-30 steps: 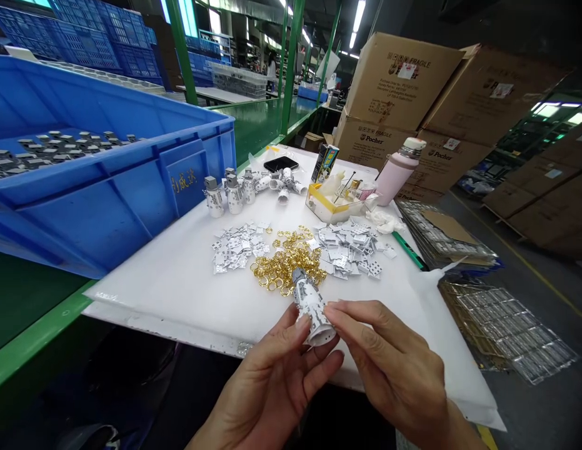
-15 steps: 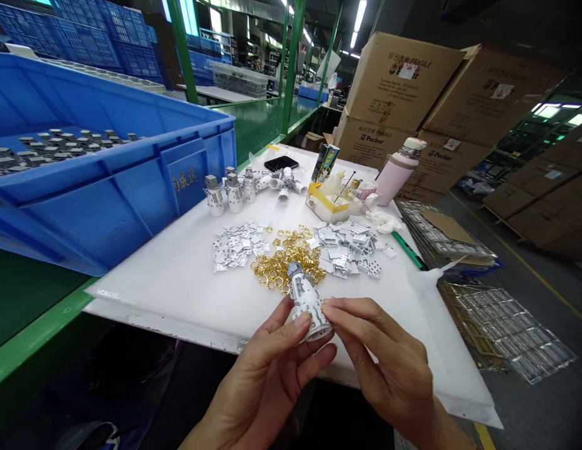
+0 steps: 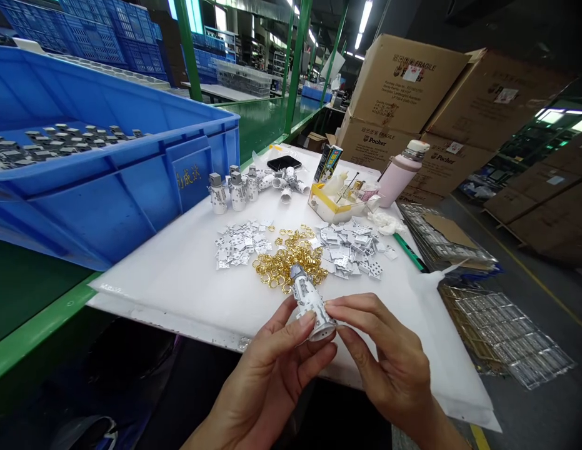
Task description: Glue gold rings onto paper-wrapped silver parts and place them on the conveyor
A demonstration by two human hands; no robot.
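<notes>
A white tapered model part (image 3: 311, 304) with grey markings and a grey tip is between my hands. Its hollow wide end faces me and its tip points away, over a pile of gold rings (image 3: 291, 259). My left hand (image 3: 276, 369) is closed round the lower body, thumb on top and fingers beneath. At the wide end's right side, the fingertips and thumb of my right hand (image 3: 389, 350) pinch the part near its rim. Small white-grey plates lie in a left pile (image 3: 241, 244) and a right pile (image 3: 351, 247).
Several similar parts (image 3: 237, 192) stand or lie toward the back, near a phone (image 3: 284, 164). A yellow-edged tray (image 3: 326, 206) holds bottles and tools beside a pink flask (image 3: 399, 178). A green pen (image 3: 409, 251) lies right; a blue crate (image 3: 187, 181) stands left.
The view has shifted slightly. Both hands keep hold of the white model part, and my right fingertips have shifted only a little along its rim.
</notes>
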